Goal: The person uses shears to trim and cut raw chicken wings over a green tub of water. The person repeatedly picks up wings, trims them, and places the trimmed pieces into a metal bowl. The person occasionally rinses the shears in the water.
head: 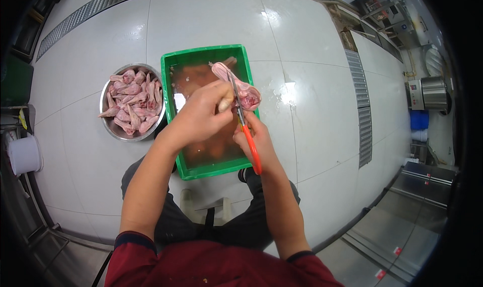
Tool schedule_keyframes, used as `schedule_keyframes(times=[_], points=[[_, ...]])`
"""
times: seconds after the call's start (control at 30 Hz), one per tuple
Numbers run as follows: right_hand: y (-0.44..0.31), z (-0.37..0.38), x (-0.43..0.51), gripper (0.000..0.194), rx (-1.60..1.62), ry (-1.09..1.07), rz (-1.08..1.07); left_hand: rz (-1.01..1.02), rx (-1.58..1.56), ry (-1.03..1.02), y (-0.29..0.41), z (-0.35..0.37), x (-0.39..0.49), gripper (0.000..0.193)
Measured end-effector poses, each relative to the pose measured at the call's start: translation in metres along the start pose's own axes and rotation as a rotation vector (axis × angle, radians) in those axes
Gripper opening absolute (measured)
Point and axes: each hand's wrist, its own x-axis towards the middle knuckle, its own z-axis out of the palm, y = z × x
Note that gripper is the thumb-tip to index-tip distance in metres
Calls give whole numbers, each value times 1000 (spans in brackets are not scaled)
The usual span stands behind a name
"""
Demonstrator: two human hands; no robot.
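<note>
My left hand (pixel 205 111) is closed in a fist over the green crate, and a pale tip shows at its fingers. It appears to grip part of a raw, skin-on poultry piece (pixel 245 90), pink with a red, fleshy end. In my right hand (pixel 258 138) is a pair of scissors with orange-red handles (pixel 251 147). Their metal blades (pixel 234 85) point away from me and lie across the piece. Below both hands is the green plastic crate (pixel 215 170), holding cloudy reddish water with blurred pieces beneath the surface.
Left of the crate, a round stainless steel bowl (pixel 106 125) holds several raw poultry pieces (pixel 132 98). Perforated metal drain covers (pixel 359 79) run along the pale tiled floor (pixel 317 109), which is wet in places. A white bucket (pixel 25 155) stands far left; steel cabinets (pixel 392 226) line the lower right.
</note>
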Motion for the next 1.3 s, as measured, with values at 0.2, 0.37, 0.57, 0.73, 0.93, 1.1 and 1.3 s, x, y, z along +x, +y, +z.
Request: schedule_keyframes(times=[0.2,0.37,0.57,0.73,0.93,1.1,1.3], points=[[-14,7,-3,50,69,-47,-40,-236,-399,69,-2,-11,2,27],[-20,4,-5,53,109,-176,89,-263,-381,160,0,-2,4,26],[-14,3,-2,49,153,-165,53,-261,-239,95,-12,0,1,25],[-7,3,1,50,151,-153,-16,-273,-301,23,1,8,-3,23],[-6,5,-1,58,183,-94,-39,-82,-85,-56,-7,12,-1,24],[-1,3,-2,57,18,-104,-95,-173,-98,-15,-5,7,-2,24],[-16,2,-5,62,64,-163,53,-139,-146,83,-15,2,-2,23]])
